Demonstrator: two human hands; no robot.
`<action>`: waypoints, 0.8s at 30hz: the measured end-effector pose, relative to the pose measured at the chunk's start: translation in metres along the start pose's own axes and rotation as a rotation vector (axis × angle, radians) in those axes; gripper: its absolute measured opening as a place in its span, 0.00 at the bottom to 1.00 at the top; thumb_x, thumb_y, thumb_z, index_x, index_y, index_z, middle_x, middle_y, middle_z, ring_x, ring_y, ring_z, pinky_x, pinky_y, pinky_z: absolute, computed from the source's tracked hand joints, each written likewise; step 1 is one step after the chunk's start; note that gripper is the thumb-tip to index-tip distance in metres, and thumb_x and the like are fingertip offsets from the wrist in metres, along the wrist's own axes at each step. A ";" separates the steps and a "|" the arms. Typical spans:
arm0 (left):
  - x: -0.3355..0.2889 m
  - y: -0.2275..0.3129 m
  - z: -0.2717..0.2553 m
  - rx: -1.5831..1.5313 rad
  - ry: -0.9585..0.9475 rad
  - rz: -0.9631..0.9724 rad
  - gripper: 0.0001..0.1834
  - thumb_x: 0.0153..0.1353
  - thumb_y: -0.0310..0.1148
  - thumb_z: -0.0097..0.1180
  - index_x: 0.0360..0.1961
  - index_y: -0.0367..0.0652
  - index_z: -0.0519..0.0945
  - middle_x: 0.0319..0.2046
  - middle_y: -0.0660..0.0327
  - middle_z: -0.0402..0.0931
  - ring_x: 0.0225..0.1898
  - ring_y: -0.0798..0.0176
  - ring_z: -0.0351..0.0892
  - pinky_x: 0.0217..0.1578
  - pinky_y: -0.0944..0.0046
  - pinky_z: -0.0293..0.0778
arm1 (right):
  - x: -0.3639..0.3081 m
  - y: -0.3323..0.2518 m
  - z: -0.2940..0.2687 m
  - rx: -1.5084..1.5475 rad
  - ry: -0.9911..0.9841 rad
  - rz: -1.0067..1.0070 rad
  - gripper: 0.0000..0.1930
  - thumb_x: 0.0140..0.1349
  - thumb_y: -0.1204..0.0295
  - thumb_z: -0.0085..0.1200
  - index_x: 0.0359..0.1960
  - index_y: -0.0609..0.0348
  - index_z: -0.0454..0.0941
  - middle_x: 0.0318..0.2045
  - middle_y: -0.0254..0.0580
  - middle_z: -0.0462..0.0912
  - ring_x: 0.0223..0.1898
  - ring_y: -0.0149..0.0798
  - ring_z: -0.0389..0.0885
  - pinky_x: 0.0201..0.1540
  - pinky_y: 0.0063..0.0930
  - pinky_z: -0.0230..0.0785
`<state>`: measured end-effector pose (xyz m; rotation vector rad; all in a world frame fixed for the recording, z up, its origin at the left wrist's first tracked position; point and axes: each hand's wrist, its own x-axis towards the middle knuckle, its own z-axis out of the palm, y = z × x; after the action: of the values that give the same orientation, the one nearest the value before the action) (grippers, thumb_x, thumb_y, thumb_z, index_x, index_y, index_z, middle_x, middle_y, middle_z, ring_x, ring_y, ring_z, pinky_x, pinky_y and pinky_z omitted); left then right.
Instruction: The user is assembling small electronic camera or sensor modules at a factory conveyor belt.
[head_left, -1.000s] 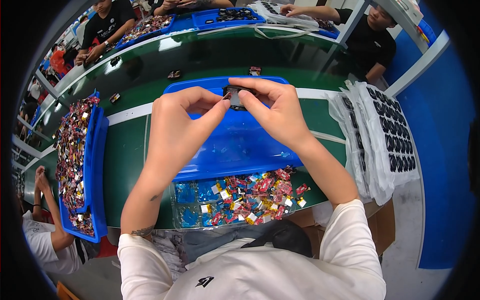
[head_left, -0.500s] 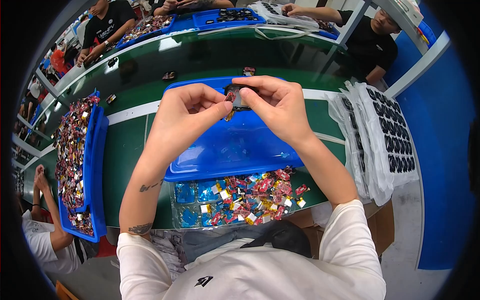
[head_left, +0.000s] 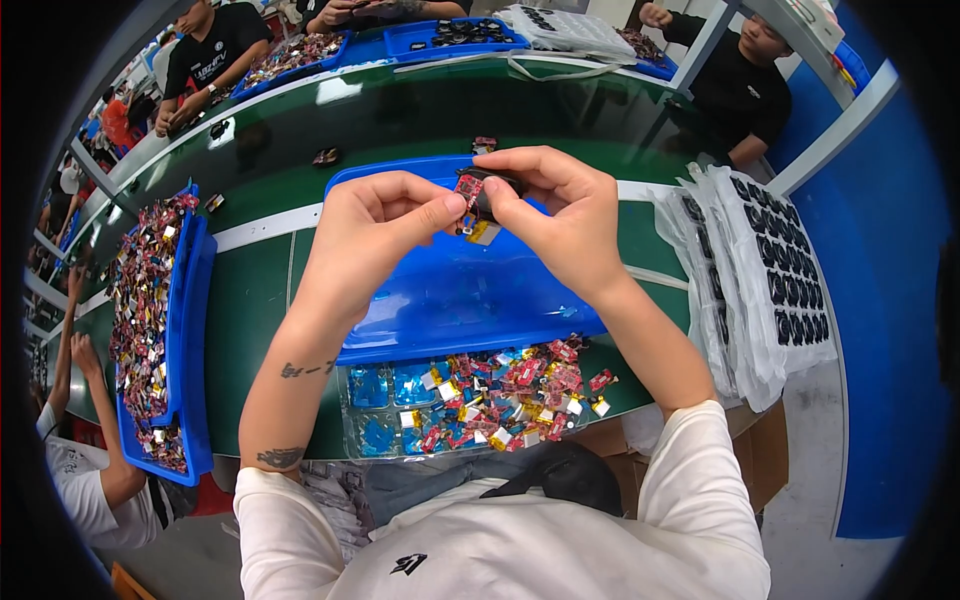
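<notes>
Above a blue plastic tray (head_left: 450,310), my two hands meet over one small assembly. My left hand (head_left: 375,220) pinches a red circuit board (head_left: 467,188) between thumb and fingers. My right hand (head_left: 560,205) grips a black plastic housing (head_left: 484,206), its thumb at the board's edge; the fingers cover much of the housing. Below the board hangs a small battery with yellow tape (head_left: 484,233). Nearer to me, a heap of red circuit boards with white and yellow batteries (head_left: 520,385) lies on a clear compartment tray (head_left: 375,435) with blue pockets.
A blue bin (head_left: 190,340) heaped with boards stands at the left. Stacked white trays of black housings (head_left: 780,260) are at the right. Beyond runs a green conveyor belt (head_left: 400,115) carrying a few assemblies (head_left: 326,157). Co-workers sit across and at the left; a metal post (head_left: 840,130) rises at right.
The red board has turned so more of its face shows, and the battery hangs lower. Pieces on the belt have shifted left. Across at the right, a co-worker's hand has risen.
</notes>
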<state>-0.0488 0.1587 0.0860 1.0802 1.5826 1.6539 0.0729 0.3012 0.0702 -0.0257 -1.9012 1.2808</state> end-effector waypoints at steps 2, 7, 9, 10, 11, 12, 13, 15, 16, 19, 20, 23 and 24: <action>0.001 -0.001 0.001 0.017 0.036 0.013 0.09 0.56 0.33 0.63 0.31 0.37 0.81 0.26 0.63 0.80 0.29 0.75 0.76 0.33 0.74 0.69 | -0.002 -0.004 0.002 0.116 -0.015 0.047 0.10 0.56 0.77 0.58 0.40 0.66 0.80 0.32 0.40 0.84 0.33 0.29 0.83 0.37 0.19 0.75; 0.003 0.005 0.002 0.047 0.072 0.054 0.09 0.53 0.27 0.65 0.28 0.39 0.75 0.25 0.62 0.80 0.27 0.75 0.77 0.30 0.77 0.69 | -0.001 -0.006 -0.002 0.101 -0.047 0.059 0.10 0.56 0.76 0.60 0.39 0.66 0.79 0.32 0.40 0.83 0.33 0.28 0.82 0.36 0.20 0.75; 0.004 0.006 -0.002 0.108 0.083 0.054 0.10 0.52 0.25 0.66 0.27 0.41 0.73 0.25 0.62 0.79 0.26 0.76 0.77 0.29 0.78 0.70 | 0.000 -0.007 -0.004 0.089 -0.077 0.086 0.10 0.56 0.76 0.61 0.38 0.66 0.79 0.32 0.40 0.83 0.33 0.28 0.82 0.36 0.20 0.75; 0.005 0.006 -0.004 0.171 0.095 0.051 0.12 0.52 0.24 0.66 0.26 0.42 0.71 0.24 0.62 0.79 0.26 0.76 0.77 0.28 0.79 0.70 | 0.001 -0.006 -0.004 0.105 -0.108 0.106 0.10 0.56 0.75 0.61 0.38 0.66 0.79 0.32 0.39 0.83 0.33 0.28 0.82 0.36 0.19 0.75; 0.005 0.005 -0.004 0.170 0.096 0.053 0.12 0.52 0.24 0.66 0.26 0.42 0.71 0.24 0.62 0.79 0.26 0.76 0.77 0.28 0.79 0.70 | 0.002 -0.007 -0.004 0.120 -0.140 0.127 0.10 0.55 0.75 0.62 0.38 0.66 0.79 0.32 0.39 0.83 0.33 0.28 0.82 0.36 0.19 0.75; 0.005 0.005 -0.004 0.154 0.077 0.051 0.13 0.52 0.23 0.66 0.26 0.42 0.70 0.24 0.63 0.79 0.26 0.76 0.77 0.28 0.79 0.70 | 0.003 -0.007 -0.004 0.118 -0.141 0.125 0.10 0.55 0.75 0.62 0.38 0.66 0.79 0.32 0.39 0.83 0.33 0.28 0.82 0.36 0.19 0.75; 0.006 0.004 -0.005 0.137 0.059 0.050 0.14 0.51 0.23 0.65 0.25 0.43 0.69 0.23 0.63 0.78 0.26 0.76 0.78 0.28 0.79 0.71 | 0.003 -0.007 -0.003 0.145 -0.153 0.163 0.10 0.55 0.75 0.62 0.38 0.66 0.79 0.32 0.39 0.83 0.33 0.28 0.82 0.36 0.19 0.75; 0.007 0.003 -0.005 0.153 0.052 0.056 0.13 0.51 0.23 0.66 0.26 0.43 0.70 0.23 0.63 0.78 0.25 0.76 0.77 0.28 0.79 0.71 | 0.003 -0.007 -0.003 0.170 -0.167 0.198 0.10 0.55 0.75 0.62 0.38 0.66 0.79 0.32 0.39 0.83 0.33 0.28 0.82 0.36 0.19 0.75; 0.007 0.003 -0.005 0.171 0.044 0.058 0.13 0.51 0.23 0.66 0.26 0.43 0.70 0.23 0.64 0.78 0.25 0.76 0.77 0.28 0.79 0.71 | 0.003 -0.007 -0.004 0.167 -0.160 0.222 0.10 0.55 0.75 0.62 0.37 0.66 0.79 0.32 0.39 0.83 0.33 0.28 0.82 0.37 0.20 0.75; 0.007 0.005 -0.007 0.234 0.007 0.033 0.10 0.52 0.24 0.65 0.28 0.40 0.73 0.23 0.64 0.78 0.27 0.76 0.78 0.29 0.79 0.70 | 0.003 -0.002 -0.003 0.156 -0.129 0.212 0.09 0.56 0.76 0.61 0.38 0.66 0.79 0.32 0.40 0.83 0.33 0.29 0.82 0.38 0.21 0.75; 0.006 0.007 -0.008 0.233 0.011 0.036 0.10 0.52 0.24 0.65 0.28 0.40 0.73 0.23 0.64 0.78 0.27 0.76 0.78 0.29 0.79 0.70 | 0.004 0.000 -0.002 0.151 -0.102 0.178 0.09 0.56 0.77 0.61 0.38 0.67 0.79 0.32 0.41 0.83 0.33 0.30 0.82 0.38 0.22 0.75; 0.002 0.012 -0.014 0.110 0.063 0.097 0.07 0.56 0.27 0.63 0.29 0.37 0.77 0.22 0.64 0.78 0.27 0.76 0.77 0.29 0.77 0.68 | 0.024 0.006 -0.023 0.172 -0.026 0.205 0.11 0.57 0.77 0.60 0.41 0.68 0.79 0.33 0.44 0.84 0.36 0.30 0.82 0.42 0.22 0.74; 0.000 0.018 -0.018 0.163 0.104 0.125 0.07 0.57 0.30 0.61 0.28 0.37 0.78 0.22 0.64 0.78 0.27 0.76 0.76 0.28 0.77 0.66 | 0.035 0.016 -0.037 0.140 0.052 0.199 0.11 0.58 0.76 0.59 0.41 0.67 0.79 0.33 0.43 0.84 0.35 0.30 0.82 0.42 0.22 0.73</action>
<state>-0.0626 0.1482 0.1044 1.2148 1.7752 1.7102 0.0672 0.3523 0.0847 -0.1784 -1.7953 1.5297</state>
